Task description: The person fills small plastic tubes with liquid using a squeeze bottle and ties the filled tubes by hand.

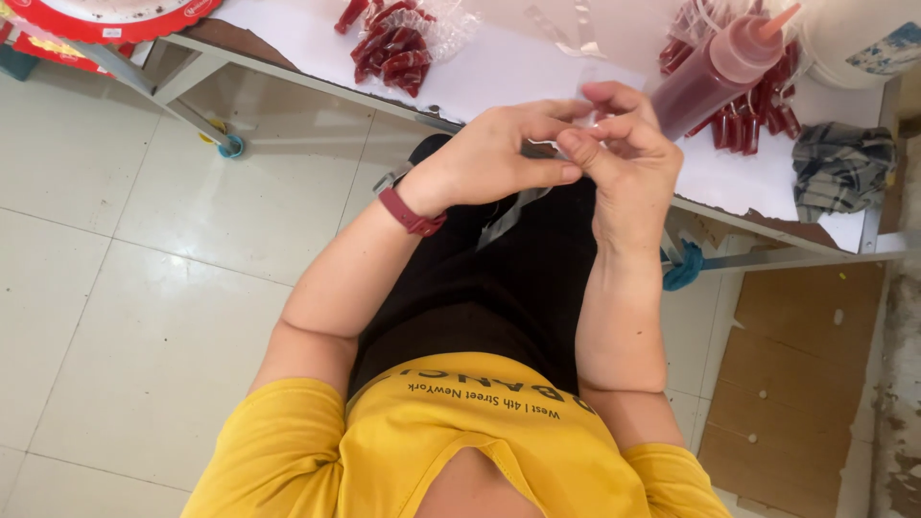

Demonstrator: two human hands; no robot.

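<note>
Head view looks down on a seated person whose two hands meet just in front of the white-covered surface (499,72). The left hand (499,153) and the right hand (624,158) are both closed in a pinch on a small clear plastic sleeve (587,107), which sits between their fingertips, just below and left of the red squeeze bottle (715,72). What the sleeve holds, if anything, is too small to tell.

To handle such a thin sleeve well, I judge the pinch should stay light and close to its mouth, with both thumbs keeping the film flat so it does not crumple or slip.

The squeeze bottle lies tilted on the surface and looks nearly full of dark red sauce. Just right of the bottle is a cluster of small filled red sachets (758,120); well to the bottle's left, a clear bag of red sachets (398,43) rests on the surface. A checked cloth (839,168) lies to the bottle's right, near the surface's edge. A red wristband (411,213) circles the left wrist.
</note>
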